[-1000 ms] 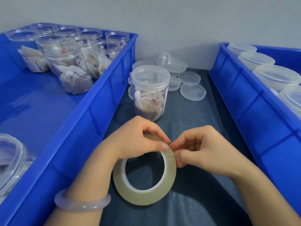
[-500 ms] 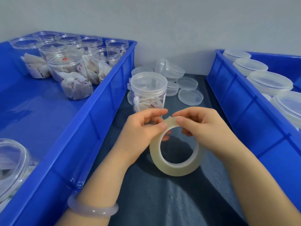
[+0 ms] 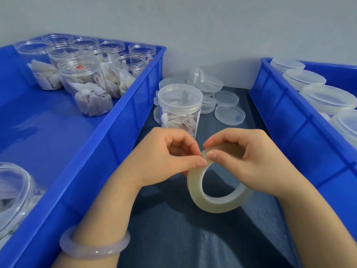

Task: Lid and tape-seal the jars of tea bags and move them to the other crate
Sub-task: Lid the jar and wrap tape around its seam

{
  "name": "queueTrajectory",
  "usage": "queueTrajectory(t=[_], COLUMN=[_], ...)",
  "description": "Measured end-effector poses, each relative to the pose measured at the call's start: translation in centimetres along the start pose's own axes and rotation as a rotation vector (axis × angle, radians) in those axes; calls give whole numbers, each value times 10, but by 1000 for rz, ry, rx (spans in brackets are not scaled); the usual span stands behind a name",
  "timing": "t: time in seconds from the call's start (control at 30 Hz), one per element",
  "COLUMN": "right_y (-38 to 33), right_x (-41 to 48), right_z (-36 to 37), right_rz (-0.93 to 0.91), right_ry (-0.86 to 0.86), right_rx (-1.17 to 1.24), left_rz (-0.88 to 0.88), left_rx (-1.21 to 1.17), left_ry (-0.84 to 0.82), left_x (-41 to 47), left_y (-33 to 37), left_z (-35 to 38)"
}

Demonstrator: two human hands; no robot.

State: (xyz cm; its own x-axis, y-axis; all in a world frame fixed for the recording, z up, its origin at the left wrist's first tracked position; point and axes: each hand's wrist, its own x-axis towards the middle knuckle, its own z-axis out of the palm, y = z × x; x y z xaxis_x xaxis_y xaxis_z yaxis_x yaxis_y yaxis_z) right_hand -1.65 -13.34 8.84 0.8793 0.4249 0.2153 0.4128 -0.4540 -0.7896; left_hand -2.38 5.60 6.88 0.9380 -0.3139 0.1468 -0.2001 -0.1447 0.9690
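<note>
One lidded jar [image 3: 180, 105] stands just beyond our fingers [image 3: 201, 162], seemingly untaped. Our left hand [image 3: 164, 157] and right hand [image 3: 251, 161] pinch the tape roll [image 3: 218, 206] between them. Left, open jars [image 3: 81, 74] wait; right, capped jars [image 3: 328, 97] sit crated.

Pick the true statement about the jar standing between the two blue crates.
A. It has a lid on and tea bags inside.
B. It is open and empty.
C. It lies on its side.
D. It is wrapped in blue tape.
A: the jar stands upright with a clear lid seated on top, and tea bags show through its wall.
</note>
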Motion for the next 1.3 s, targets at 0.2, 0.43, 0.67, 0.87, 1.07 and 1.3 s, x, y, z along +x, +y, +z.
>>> queueTrajectory(t=[0.2, 0.43, 0.67, 0.87, 1.07, 1.3], right_y=[-2, 3, -9, -18, -34, -32], right_x=[-2, -9, -9, -3, 11, 12], right_z=[5, 0, -14, -22, -30, -26], right_rz=[-83, -103, -22, 163, 182, 252], right_ry=[-1, 87, -128, -248, -362, -424], right_rx=[-27, 59, 214, 285, -47, -17], left_rz=[52, 171, 315, 314, 300, 295], left_rx=[78, 22, 10, -10, -12, 11], left_ry=[-84, 142, 166, 105, 98, 87], left_x=[3, 2, -5, -4, -5, -3], left_y=[-1, -2, 4, 7, 8, 6], left_z=[-3, 19, 14, 16, 16, 11])
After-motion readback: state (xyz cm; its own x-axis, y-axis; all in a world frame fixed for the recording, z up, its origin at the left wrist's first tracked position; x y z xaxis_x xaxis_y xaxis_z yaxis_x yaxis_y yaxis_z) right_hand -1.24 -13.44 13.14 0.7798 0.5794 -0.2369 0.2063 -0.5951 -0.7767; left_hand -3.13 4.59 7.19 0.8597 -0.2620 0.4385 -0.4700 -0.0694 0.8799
